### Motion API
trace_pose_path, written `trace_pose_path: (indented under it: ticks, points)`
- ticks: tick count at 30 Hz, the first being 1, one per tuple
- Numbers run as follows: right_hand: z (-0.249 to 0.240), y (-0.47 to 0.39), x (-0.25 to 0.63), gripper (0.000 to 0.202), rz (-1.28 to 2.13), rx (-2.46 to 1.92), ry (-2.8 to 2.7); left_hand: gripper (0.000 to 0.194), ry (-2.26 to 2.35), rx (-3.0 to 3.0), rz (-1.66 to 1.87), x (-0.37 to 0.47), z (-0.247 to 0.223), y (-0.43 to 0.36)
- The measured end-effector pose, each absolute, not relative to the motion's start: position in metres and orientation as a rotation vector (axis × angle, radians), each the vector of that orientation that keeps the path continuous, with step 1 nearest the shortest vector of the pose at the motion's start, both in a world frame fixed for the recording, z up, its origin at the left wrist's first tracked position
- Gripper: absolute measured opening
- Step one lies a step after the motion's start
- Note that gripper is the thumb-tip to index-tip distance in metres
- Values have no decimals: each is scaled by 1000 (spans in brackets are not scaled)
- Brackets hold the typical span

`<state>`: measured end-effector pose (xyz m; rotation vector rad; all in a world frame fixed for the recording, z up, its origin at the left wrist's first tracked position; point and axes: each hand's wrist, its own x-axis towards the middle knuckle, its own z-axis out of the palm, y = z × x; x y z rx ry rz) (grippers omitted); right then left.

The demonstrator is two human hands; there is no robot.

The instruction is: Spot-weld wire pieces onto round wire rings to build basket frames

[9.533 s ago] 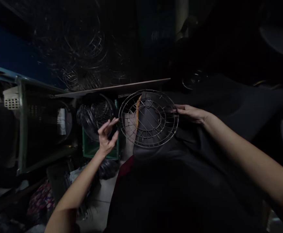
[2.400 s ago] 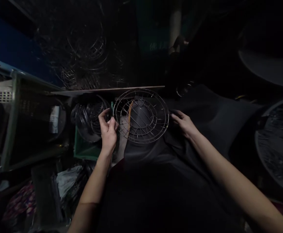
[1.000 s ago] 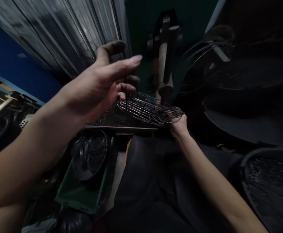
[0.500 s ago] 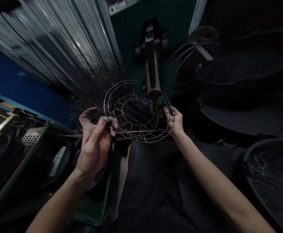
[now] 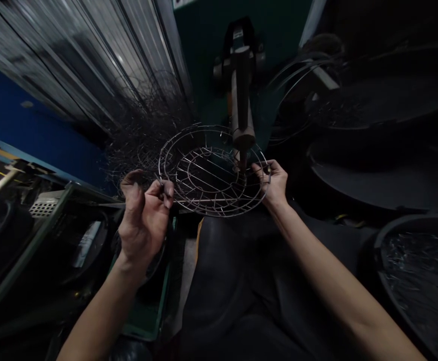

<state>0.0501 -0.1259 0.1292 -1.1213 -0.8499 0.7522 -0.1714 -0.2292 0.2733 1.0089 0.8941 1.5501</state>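
A round wire basket made of thin metal rings and short cross wires lies tilted below a machine's cylindrical electrode arm. The arm's lower tip reaches down inside the rings near their right side. My right hand grips the basket's right rim, with fingers wrapped round the wires. At the left rim is my left hand, its curled fingers on the wire while the thumb and another finger stand apart. Behind my left hand, a tangle of loose thin wire spreads out.
Black tubs stand at the right, one holding many small metal pieces. A green-framed rack with dark bins is at the lower left. Behind are corrugated metal sheeting, a blue panel and the green machine body.
My left hand has shifted slightly left along the rim. The basket has turned or tilted a little. The machine arm appears slightly farther right as the view moved.
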Motion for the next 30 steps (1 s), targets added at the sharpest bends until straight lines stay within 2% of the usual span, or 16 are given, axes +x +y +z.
trace_pose_path:
  ticks: [5, 12, 20, 30]
  points:
    - [129, -124, 52, 32, 742, -1101, -857, 44, 948, 1079, 1507, -174, 270, -227]
    - [126, -118, 61, 46, 726, -1135, -919, 41, 1288, 1501, 1120, -197, 264, -218]
    - [131, -118, 66, 54, 776, -1117, -941, 30, 1290, 1636, 1116, -193, 263, -219]
    - [123, -111, 73, 52, 776, -1103, -1010, 27, 1286, 1683, 1101, -200, 255, -216]
